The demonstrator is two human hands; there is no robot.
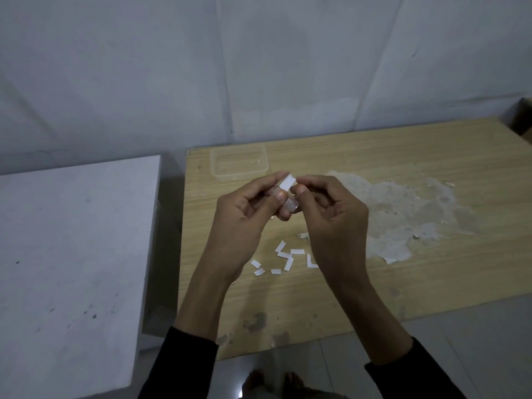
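White paper strip sits at the centre of the frame above the wooden table, pinched at its right end by the right hand, whose thumb and forefinger close on it, while the left hand grips a small clear piece just under the strip. Below the hands about eight white paper scraps lie scattered on the table, some partly hidden by the right wrist. One clear plastic container stands beyond the fingers, one pale worn patch spreads to the right, and one white block fills the left of the frame.
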